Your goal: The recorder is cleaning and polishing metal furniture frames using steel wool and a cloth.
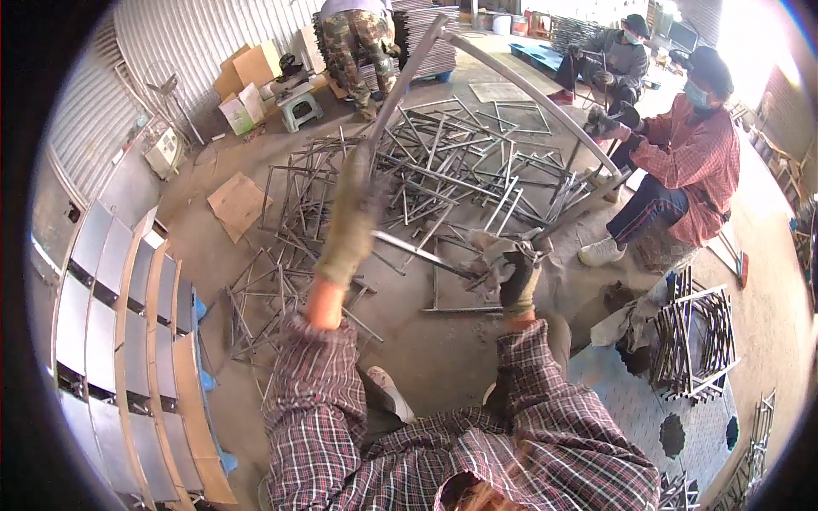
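- left hand (349, 217): gloved, raised, blurred; set against the long bar of a metal frame; whether the fingers close on it, cannot tell.
- right hand (518, 285): gloved, lower, clenched on the near corner of the metal frame (406, 79); grey cloth (494, 255) bunched beside it.
- metal frame: one, grey, angular; held up in front of the person, far corner tilted upward, above the heap.
- heap of metal frames (417, 175): tangled, on the floor, beyond the hands.
- stack of metal frames (694, 341): to the right, on a blue pallet (609, 387).
- flat panels (94, 332): in rows, far left.
- flat cardboard (239, 204): on the floor, left of the heap.
- grey stool (300, 106): upright, behind the cardboard.
- co-worker in a red checked shirt (699, 153): seated, right.
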Available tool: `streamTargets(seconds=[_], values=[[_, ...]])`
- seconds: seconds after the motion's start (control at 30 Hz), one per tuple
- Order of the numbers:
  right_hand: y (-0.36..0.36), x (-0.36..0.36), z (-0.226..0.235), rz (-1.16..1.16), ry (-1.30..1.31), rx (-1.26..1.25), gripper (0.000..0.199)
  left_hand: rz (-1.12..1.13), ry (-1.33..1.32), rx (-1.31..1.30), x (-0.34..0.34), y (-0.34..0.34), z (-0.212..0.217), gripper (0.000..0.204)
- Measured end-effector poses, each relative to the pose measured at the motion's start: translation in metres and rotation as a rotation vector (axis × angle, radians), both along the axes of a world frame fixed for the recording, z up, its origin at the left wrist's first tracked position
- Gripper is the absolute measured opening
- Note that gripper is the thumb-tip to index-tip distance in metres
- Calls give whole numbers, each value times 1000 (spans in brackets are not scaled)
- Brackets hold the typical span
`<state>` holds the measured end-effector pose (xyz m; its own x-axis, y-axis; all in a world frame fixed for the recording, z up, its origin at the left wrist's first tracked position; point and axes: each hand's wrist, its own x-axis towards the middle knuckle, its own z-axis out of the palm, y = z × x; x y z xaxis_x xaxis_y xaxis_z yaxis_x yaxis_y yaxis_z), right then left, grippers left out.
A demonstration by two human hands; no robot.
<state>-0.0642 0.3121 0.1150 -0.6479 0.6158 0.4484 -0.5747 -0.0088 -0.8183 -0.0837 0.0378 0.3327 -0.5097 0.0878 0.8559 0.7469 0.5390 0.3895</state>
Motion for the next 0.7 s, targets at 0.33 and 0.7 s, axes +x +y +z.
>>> streamTargets(seconds=[0.33,0.7], values=[[-2,30,38,152,-37,-287,11,-60,-10,253,70,23,68,52],[-4,47,39,94,-148,57,12,506,96,-505,110,41,91,69]])
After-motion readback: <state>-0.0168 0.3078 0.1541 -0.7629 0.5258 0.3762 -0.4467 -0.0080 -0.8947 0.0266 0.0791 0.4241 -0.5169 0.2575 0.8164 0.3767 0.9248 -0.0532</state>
